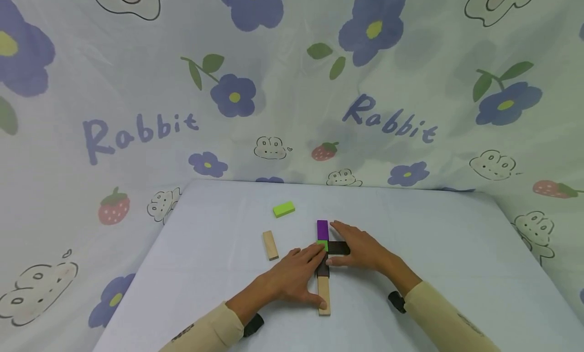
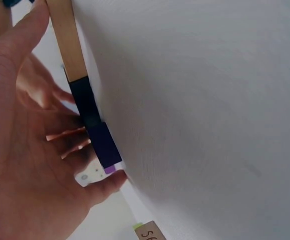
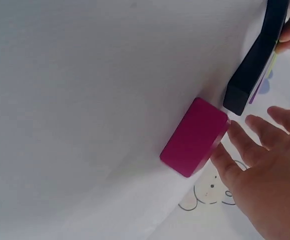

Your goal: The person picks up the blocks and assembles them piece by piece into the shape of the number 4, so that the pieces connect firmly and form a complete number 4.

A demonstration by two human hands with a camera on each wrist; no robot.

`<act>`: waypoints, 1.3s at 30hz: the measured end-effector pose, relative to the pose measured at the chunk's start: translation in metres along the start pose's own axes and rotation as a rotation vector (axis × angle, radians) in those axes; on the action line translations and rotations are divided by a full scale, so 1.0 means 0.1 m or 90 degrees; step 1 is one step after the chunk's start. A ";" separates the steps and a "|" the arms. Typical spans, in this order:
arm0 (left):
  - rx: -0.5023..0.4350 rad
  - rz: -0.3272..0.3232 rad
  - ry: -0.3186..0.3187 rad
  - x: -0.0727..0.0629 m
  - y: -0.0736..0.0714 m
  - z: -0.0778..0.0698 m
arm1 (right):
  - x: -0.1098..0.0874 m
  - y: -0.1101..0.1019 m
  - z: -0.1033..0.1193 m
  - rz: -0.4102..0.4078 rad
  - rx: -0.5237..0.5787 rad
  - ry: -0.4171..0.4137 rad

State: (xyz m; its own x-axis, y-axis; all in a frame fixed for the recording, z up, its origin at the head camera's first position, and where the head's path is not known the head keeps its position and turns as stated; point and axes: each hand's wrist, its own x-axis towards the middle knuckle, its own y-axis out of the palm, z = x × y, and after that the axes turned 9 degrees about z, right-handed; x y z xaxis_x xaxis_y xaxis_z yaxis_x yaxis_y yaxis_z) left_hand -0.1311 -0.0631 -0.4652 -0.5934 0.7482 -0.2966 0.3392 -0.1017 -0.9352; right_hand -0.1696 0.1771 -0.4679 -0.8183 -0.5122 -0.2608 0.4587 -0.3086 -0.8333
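In the head view a row of blocks runs away from me: a plain wood block (image 1: pixel 324 291), a dark block (image 1: pixel 323 269), a bit of green block (image 1: pixel 325 244) and a purple block (image 1: pixel 322 229). From the row a black block (image 1: pixel 338 248) sticks out to the right. My left hand (image 1: pixel 294 276) lies along the row, fingertips on the green block, thumb on the plain wood block. Around the black block my right hand (image 1: pixel 365 248) spreads its fingers. The right wrist view shows a magenta block (image 3: pixel 194 137) at its fingertips, hidden in the head view.
Left of the row lies a loose plain wood block (image 1: pixel 270 245), with digits on its end in the left wrist view. A lime green block (image 1: pixel 284 209) lies farther back. The white table (image 1: pixel 410 220) ends at a printed cloth backdrop (image 1: pixel 292 88).
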 end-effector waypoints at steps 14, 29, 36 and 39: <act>0.008 -0.001 -0.004 0.00 0.01 -0.01 | -0.12 0.11 0.08 0.018 -0.080 -0.099; -0.006 -0.007 -0.001 -0.01 0.01 0.00 | -0.11 0.18 0.08 0.044 -0.111 -0.072; -0.006 -0.008 0.001 0.00 0.03 0.01 | -0.10 0.20 0.07 0.041 -0.107 -0.069; 0.000 -0.009 0.000 0.00 0.03 0.02 | -0.10 0.21 0.07 0.035 -0.112 -0.070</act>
State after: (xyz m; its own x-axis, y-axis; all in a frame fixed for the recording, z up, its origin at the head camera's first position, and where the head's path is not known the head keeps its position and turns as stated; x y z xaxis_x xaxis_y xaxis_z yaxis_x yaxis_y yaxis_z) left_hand -0.1316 -0.0643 -0.4683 -0.5985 0.7495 -0.2829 0.3306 -0.0906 -0.9394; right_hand -0.1494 0.1699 -0.4788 -0.7468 -0.6113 -0.2620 0.4268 -0.1385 -0.8937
